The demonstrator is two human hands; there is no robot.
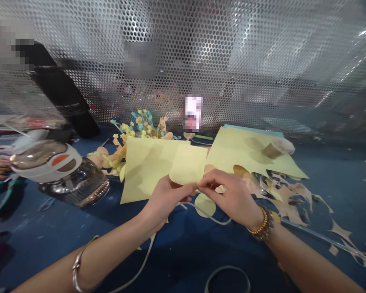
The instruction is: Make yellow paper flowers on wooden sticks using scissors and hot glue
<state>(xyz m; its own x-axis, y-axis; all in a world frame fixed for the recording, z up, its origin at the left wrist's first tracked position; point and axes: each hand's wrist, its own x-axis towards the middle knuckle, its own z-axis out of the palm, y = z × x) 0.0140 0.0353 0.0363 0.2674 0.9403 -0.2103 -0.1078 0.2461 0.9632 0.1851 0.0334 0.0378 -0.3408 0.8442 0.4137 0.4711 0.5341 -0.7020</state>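
Observation:
A small yellow paper piece (188, 165) with rounded lower corners is pinched at its bottom edge by my left hand (171, 197). Fingertips of my right hand (227, 195) meet those of the left at the same edge, thumb and index finger pressed together. Behind the piece lies a larger yellow sheet (146, 167). Just below the hands rests a pale yellow-green paper circle (205, 205), with a white cable (215, 219) running across it.
A glass bottle (76, 181) and green-handled pliers (10, 197) are at left. Paper flowers (146, 124) stand behind the sheet. More yellow sheets (232, 150) bear a tape roll (277, 147). Cut scraps (293, 199) lie right. A perforated metal panel (177, 53) rises behind.

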